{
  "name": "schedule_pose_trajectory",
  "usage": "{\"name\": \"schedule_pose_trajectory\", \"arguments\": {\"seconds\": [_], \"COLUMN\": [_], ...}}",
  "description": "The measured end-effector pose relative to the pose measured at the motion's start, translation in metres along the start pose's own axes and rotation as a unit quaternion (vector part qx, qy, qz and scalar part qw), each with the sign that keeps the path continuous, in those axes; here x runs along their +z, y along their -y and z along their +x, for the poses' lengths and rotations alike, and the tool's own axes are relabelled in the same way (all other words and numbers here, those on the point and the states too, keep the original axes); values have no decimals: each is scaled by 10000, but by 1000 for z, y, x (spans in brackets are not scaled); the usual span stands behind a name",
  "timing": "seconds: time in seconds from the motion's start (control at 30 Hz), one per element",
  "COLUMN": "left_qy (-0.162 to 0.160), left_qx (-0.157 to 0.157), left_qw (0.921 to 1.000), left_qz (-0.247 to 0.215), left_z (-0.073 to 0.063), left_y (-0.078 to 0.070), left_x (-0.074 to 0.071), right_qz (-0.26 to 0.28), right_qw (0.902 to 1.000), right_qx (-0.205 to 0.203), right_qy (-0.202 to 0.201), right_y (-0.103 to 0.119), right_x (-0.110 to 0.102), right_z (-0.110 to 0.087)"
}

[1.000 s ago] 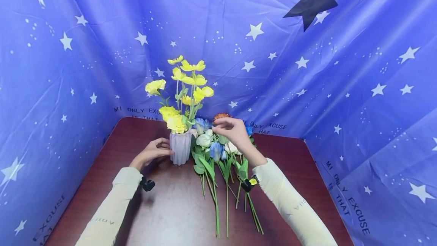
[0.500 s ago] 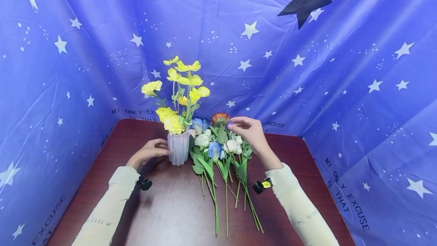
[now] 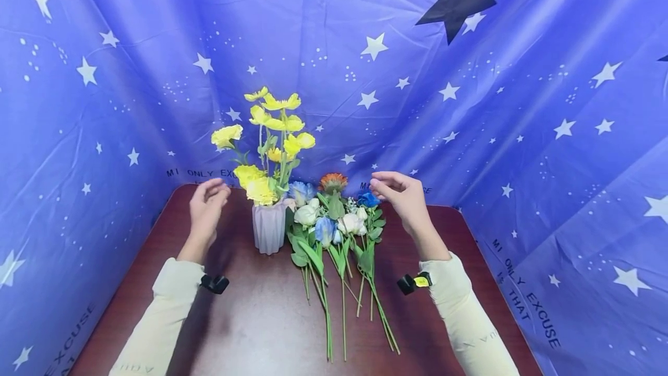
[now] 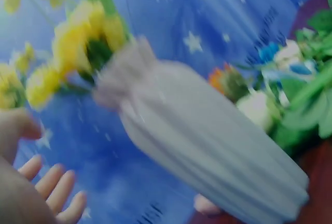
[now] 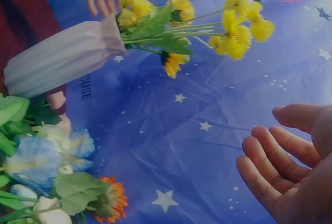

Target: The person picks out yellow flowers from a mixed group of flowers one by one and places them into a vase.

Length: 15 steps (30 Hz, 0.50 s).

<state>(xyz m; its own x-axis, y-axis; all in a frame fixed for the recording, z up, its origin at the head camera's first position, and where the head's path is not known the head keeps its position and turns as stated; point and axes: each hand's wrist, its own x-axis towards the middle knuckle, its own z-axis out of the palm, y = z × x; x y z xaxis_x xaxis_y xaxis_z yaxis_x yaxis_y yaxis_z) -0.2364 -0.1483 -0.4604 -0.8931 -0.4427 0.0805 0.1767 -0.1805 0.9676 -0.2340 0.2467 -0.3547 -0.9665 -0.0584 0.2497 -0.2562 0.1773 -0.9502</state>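
A pale fluted vase (image 3: 268, 230) stands upright on the table, holding several yellow flowers (image 3: 282, 123). To its left, apart from it, my left hand (image 3: 206, 213) is raised with relaxed fingers and nothing in them; the left wrist view shows the vase (image 4: 207, 141) beyond the fingers (image 4: 62, 185). On the vase's right lies a heap of loose flowers: a blue flower (image 3: 326, 231), white roses (image 3: 352, 223), an orange flower (image 3: 333, 183) and others. Above the heap's right side hovers my right hand (image 3: 409, 202), fingers loosely bent, holding nothing, as the right wrist view also shows.
The dark red wooden table (image 3: 250, 318) has rounded far corners. Long green stems (image 3: 343, 318) point toward the table's near edge. Blue star-printed cloth (image 3: 334, 74) hangs close around the back and sides.
My left hand has let go of the vase's side and moved up and left. My right hand has drifted right from over the flower heap, uncovering the orange flower. The vase stays put.
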Motion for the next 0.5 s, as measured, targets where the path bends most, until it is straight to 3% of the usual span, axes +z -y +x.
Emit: {"name": "schedule_pose_trajectory", "arguments": {"seconds": [0.07,0.13,0.23,0.37,0.5], "left_qy": [-706,-1257,-1711,-1769,-1376], "left_qx": [414,876,1575,2833,4229], "left_qw": [9955,9850,9677,9399,8954], "left_qz": [-486,-796,-976,-715,-215], "left_z": [-3,-6,-14,-33,-51], "left_y": [-13,-26,-46,-66,-74], "left_x": [6,11,20,39,66], "right_qz": [17,-7,-90,-440,-999], "right_qw": [9999,9995,9978,9921,9820], "right_qx": [-91,-227,-510,-961,-1429], "right_qy": [-83,-215,-416,-676,-722], "right_y": [2,5,9,17,8], "right_x": [-2,-4,-4,0,5], "right_z": [0,-1,-2,-7,-6]}}
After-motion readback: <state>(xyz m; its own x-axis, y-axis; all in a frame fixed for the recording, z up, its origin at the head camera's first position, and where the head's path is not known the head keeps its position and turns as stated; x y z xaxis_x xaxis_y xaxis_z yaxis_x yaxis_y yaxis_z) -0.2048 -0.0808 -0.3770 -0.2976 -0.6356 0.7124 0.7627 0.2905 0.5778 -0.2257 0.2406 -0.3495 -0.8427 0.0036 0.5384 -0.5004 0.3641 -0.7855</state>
